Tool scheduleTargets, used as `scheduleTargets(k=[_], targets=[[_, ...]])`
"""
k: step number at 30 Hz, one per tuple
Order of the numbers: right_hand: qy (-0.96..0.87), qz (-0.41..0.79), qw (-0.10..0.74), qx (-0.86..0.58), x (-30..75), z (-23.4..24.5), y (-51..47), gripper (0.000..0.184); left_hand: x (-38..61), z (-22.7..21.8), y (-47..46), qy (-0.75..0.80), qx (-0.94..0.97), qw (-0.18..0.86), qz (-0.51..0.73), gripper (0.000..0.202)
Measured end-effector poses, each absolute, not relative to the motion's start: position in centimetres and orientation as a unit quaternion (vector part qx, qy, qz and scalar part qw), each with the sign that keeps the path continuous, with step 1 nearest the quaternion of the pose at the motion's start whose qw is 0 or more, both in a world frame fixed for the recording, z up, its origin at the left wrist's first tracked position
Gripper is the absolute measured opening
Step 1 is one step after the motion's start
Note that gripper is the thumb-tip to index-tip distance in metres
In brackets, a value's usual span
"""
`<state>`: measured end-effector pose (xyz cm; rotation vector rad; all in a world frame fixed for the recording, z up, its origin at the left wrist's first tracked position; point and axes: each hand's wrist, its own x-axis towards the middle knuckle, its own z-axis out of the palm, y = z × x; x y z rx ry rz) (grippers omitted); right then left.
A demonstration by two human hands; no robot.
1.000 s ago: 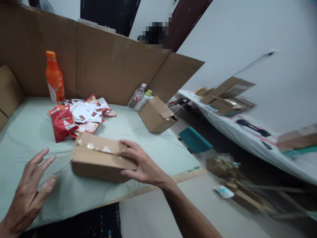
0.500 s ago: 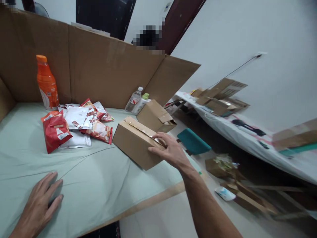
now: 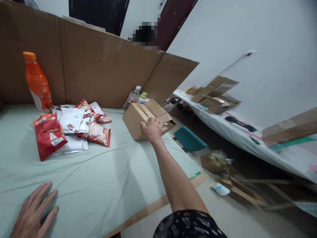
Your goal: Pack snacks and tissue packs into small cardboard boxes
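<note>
My right hand [image 3: 153,129] is stretched far forward, its fingers curled on the near top edge of a taped cardboard box [image 3: 135,120]. That box sits against a second cardboard box [image 3: 160,115] at the table's far right. My left hand [image 3: 33,215] lies flat with fingers apart on the pale green table cover [image 3: 99,178] at the near left, holding nothing. A pile of red and white snack packets [image 3: 69,127] lies left of the boxes.
An orange drink bottle [image 3: 37,82] stands at the far left before a tall cardboard screen [image 3: 99,66]. A clear bottle [image 3: 131,97] and a green-capped bottle [image 3: 143,97] stand behind the boxes. Right of the table: a teal stool [image 3: 189,138], floor clutter, and another table with boxes.
My right hand has carried the taped box from the near middle of the table to the far right, up against the other box. My left hand dropped flat onto the cover.
</note>
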<state>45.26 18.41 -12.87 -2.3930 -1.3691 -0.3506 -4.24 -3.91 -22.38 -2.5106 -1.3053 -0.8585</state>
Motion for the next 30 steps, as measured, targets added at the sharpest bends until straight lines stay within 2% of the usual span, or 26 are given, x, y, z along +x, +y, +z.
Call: scheduleTargets(k=[7, 11, 14, 17, 19, 23, 26, 30], targets=[[-0.493, -0.14, 0.176, -0.841, 45.5, -13.0, 16.8, 0.062, -3.6, -21.9, -4.7, -0.464, -0.835, 0.068, -0.288, 0.03], [-0.625, -0.171, 0.205, -0.733, 42.2, -14.0, 16.4, 0.076, -3.3, -21.9, -5.2, -0.478, -0.827, 0.052, -0.292, 0.029], [-0.785, -0.034, 0.159, -0.598, 37.2, -16.1, 17.3, 0.091, -3.1, -22.0, -5.5, -0.493, -0.817, 0.038, -0.295, 0.03], [-0.829, 0.072, 0.12, -0.541, 32.1, -18.1, 18.3, 0.108, -2.9, -21.9, -5.9, -0.507, -0.812, 0.027, -0.288, 0.03], [-0.824, 0.087, 0.118, -0.548, 30.1, -18.8, 18.1, 0.101, -2.8, -21.9, -6.2, -0.509, -0.812, 0.025, -0.284, 0.03], [-0.824, 0.085, 0.103, -0.551, 30.9, -18.4, 14.2, 0.073, -2.4, -21.8, -6.5, -0.516, -0.806, 0.015, -0.29, 0.031], [-0.834, 0.139, 0.096, -0.525, 33.2, -17.0, 10.1, 0.06, -2.1, -21.8, -6.8, -0.53, -0.798, -0.013, -0.288, 0.032], [-0.805, 0.187, 0.16, -0.539, 33.3, -13.9, 8.8, 0.052, -1.5, -21.5, -7.5, -0.548, -0.785, -0.067, -0.279, 0.034]])
